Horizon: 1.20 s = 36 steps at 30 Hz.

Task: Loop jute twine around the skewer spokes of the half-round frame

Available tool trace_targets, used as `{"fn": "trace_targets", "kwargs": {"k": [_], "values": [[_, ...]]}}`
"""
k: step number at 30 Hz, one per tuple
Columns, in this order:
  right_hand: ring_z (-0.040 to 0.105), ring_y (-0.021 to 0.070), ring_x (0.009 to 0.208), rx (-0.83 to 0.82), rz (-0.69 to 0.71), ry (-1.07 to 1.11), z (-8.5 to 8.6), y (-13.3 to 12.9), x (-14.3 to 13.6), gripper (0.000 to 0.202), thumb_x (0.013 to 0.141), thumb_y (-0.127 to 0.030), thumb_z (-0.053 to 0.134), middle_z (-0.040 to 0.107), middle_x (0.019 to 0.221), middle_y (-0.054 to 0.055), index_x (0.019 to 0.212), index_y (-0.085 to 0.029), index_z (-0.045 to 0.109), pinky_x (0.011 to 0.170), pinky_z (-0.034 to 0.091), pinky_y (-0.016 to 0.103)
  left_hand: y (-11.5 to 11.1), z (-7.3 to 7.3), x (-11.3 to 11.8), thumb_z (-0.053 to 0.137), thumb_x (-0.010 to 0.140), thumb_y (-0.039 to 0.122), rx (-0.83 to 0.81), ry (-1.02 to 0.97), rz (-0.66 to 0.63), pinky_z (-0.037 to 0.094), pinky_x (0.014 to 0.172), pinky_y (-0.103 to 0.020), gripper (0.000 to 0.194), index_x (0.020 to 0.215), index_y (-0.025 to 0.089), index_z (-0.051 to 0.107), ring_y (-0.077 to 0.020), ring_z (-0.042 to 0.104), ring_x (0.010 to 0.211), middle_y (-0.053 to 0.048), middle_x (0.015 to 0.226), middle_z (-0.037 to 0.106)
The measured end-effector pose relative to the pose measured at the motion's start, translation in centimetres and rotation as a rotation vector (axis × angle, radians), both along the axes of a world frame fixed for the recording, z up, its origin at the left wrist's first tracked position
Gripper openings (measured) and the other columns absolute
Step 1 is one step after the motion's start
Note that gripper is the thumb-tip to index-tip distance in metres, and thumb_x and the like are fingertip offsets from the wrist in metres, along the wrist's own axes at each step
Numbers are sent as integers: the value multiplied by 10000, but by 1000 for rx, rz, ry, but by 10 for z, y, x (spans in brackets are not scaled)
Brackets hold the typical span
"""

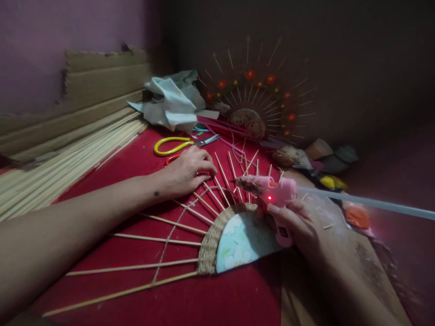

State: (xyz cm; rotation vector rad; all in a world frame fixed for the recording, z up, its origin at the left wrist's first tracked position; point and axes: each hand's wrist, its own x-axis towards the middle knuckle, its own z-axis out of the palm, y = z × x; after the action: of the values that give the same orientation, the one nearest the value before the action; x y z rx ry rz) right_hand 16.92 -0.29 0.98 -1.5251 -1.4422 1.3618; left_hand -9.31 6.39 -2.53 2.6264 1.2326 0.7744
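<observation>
The right hand (pixel 302 222) has its fingers wrapped around the handle of a pink plastic glue gun (pixel 287 190), its nozzle over thin pale wooden sticks (pixel 170 241) fanning from a half-round, pale-blue floral panel (pixel 238 249) on the red tabletop (pixel 238 299). The left hand (pixel 186 170) has curled, narrowly spaced fingers at the stick ends; whether they pinch one, I cannot tell.

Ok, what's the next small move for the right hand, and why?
I'd probably bring the glue gun in the right hand leftward, to where the twine crosses the sticks beside the left hand: its red light is lit, its nozzle points that way, and the left fingertips are at those sticks.
</observation>
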Motion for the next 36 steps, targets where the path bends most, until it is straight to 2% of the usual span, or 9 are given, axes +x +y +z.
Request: {"fn": "trace_targets", "kwargs": {"k": [5,10,16,19,22,26,36], "values": [[464,113,548,11,31,-39,-2,2,1,312,701,-447,651,573,603,24,687,-137,669,493,341,227,0,0,0,537,849,191,-7,10,13,394,873,-360,163,888,181,695,-197,480,933,-72,979,605],[417,93,478,24,18,-74,-2,2,0,330,693,-461,645,517,527,1,680,-133,673,449,313,221,0,-2,0,524,855,202,0,-4,7,387,868,-349,167,886,192,687,-190,480,940,-61,975,598],[470,120,500,81,1,-150,0,0,-5,303,674,-460,639,570,560,17,663,-159,674,460,369,234,0,-1,1,521,856,223,4,-9,3,391,858,-354,174,877,204,693,-188,487,931,-57,965,607],[477,130,496,119,2,-196,9,-1,-10,248,696,-413,616,573,552,17,603,-185,648,450,381,241,0,-1,1,522,851,218,6,-7,8,391,851,-361,178,867,196,698,-193,489,921,-68,964,615],[487,140,480,155,43,-345,24,-2,-14,237,701,-362,610,546,511,14,526,-201,621,434,394,244,0,-1,1,514,856,213,13,1,6,388,844,-357,183,859,202,696,-192,489,914,-64,960,615],[530,158,504,160,139,-488,38,-1,-15,228,717,-364,593,579,550,32,573,-201,663,442,414,251,0,0,1,519,858,209,11,25,14,382,846,-350,175,873,200,693,-193,482,916,-64,969,610],[523,156,505,210,158,-493,32,-1,-12,269,747,-378,574,572,541,37,579,-197,679,453,420,250,0,-1,1,534,851,212,-4,1,12,386,854,-351,163,876,192,694,-191,489,924,-64,970,607]]}}
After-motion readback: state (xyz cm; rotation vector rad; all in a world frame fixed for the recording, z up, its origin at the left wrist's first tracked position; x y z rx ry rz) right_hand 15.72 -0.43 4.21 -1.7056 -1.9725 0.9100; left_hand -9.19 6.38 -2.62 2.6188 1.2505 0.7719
